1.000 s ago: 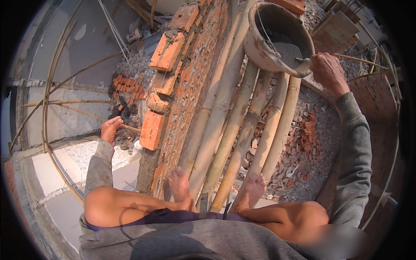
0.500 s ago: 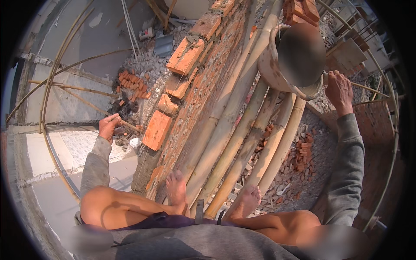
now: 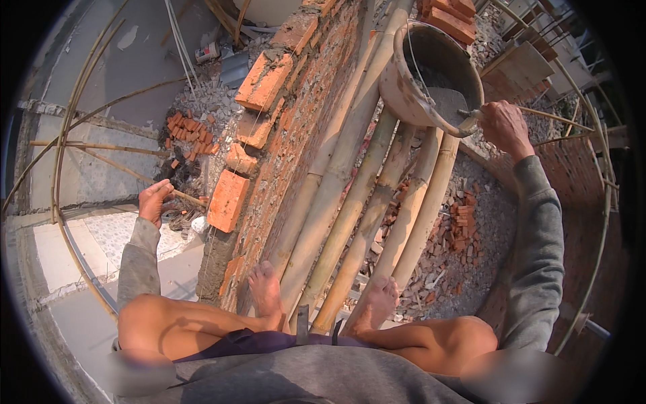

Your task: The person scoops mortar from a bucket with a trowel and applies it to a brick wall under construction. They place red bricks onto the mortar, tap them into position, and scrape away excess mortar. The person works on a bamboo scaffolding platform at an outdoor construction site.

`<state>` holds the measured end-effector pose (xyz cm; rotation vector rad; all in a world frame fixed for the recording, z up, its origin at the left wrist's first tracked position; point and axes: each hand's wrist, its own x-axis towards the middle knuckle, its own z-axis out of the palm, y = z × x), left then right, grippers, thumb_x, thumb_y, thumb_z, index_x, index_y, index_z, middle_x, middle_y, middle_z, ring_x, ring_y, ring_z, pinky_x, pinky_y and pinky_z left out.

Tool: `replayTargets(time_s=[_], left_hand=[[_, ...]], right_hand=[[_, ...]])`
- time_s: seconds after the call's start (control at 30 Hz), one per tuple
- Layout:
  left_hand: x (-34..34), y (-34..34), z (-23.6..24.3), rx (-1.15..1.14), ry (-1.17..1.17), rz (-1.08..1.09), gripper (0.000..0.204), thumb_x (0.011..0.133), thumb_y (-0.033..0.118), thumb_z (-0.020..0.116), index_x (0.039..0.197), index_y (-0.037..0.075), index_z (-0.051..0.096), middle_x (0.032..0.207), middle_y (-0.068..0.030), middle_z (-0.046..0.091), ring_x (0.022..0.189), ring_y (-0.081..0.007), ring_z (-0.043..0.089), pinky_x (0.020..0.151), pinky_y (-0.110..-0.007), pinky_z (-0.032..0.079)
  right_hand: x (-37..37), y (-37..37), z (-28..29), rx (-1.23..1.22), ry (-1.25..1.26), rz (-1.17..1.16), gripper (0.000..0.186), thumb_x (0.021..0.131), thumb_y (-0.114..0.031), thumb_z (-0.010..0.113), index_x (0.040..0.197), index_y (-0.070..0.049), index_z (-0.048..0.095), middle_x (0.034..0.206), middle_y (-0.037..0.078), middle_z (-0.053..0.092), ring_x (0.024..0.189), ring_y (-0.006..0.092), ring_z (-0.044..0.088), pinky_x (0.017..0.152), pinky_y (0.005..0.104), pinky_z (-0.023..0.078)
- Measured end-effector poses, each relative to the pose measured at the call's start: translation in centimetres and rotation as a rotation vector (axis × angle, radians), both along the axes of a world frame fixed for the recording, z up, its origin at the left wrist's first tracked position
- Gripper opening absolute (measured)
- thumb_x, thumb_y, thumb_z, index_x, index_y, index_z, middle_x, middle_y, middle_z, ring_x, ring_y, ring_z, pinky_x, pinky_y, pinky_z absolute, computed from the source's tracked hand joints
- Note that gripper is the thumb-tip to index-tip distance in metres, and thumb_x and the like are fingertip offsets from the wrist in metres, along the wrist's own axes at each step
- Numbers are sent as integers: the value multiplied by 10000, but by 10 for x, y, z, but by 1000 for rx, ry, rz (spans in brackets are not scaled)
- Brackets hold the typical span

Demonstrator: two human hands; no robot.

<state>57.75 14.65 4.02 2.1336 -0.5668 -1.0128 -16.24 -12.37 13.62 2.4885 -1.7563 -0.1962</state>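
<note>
My right hand (image 3: 506, 129) is closed round the handle of a trowel (image 3: 447, 101), at the near right rim of a round bucket (image 3: 412, 101). The trowel's flat blade reaches inside the bucket over grey, wet-looking mortar (image 3: 437, 64). My left hand (image 3: 155, 202) hangs out left of the brick wall, fingers bent and pressed together; anything in them is too small to make out. Closest to it on the wall top is an orange brick (image 3: 227, 200), with a broken brick piece (image 3: 241, 159) and further bricks (image 3: 264, 79) in line beyond. A thin string runs along their left side.
I squat barefoot on bamboo poles (image 3: 336, 222) laid side by side along the wall (image 3: 303, 128). Stacked bricks (image 3: 449, 19) stand behind the bucket. Below lie rubble and loose bricks (image 3: 463, 219) at right, and a brick pile (image 3: 190, 135) at left. Curved bamboo rods flank both sides.
The whole view has shifted, so things sit further left and slightly higher. The trowel blade now shows inside the bucket, and my right hand has turned a little. My left hand stays beside the near brick.
</note>
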Motion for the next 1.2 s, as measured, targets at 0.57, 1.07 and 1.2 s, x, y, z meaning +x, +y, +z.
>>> replayTargets(time_s=[0.57,1.07,1.2], left_hand=[[-25,-24,-10,82,-67,-159,483,964,222,746,1380,-7,658,1161,-79,741,997,-168,709,820,-368,573],[-19,-14,-13,38,-84,-152,463,897,153,810,1310,-35,712,1110,-136,762,917,-156,719,706,-297,590],[-29,4,-30,124,-118,-306,566,861,221,853,1337,-41,694,1155,-169,759,981,-210,732,830,-349,604]], right_hand=[[-35,-4,-40,-46,77,108,246,888,-135,694,1119,-50,710,1072,181,720,1021,396,693,874,500,559],[-11,0,-38,-236,167,126,213,924,-118,606,1103,-62,708,1051,141,722,1010,346,715,846,473,571],[-33,-9,-33,-459,243,90,205,968,-169,591,1104,-71,710,1050,135,720,961,357,723,812,460,576]])
